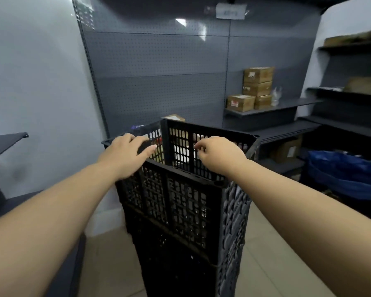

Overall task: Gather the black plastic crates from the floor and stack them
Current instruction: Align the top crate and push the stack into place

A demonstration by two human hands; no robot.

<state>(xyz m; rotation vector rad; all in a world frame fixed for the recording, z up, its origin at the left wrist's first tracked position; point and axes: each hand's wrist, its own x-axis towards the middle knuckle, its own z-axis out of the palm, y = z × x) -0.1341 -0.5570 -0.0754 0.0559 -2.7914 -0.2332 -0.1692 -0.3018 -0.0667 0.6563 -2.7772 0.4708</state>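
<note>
Two bare forearms reach over a stack of black plastic crates (pixel 186 211) standing on the beige tiled floor (pixel 272 254). The left hand (pixel 124 155) lies flat, released, on the top crate (pixel 201 151); the right hand (pixel 219 155) curls, its grip state unclear. Grey pegboard (pixel 159 71) backs shelves holding cardboard boxes (pixel 257 88).

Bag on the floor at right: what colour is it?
Blue; the bag shows in the head view, beside the dark shelving.
</note>
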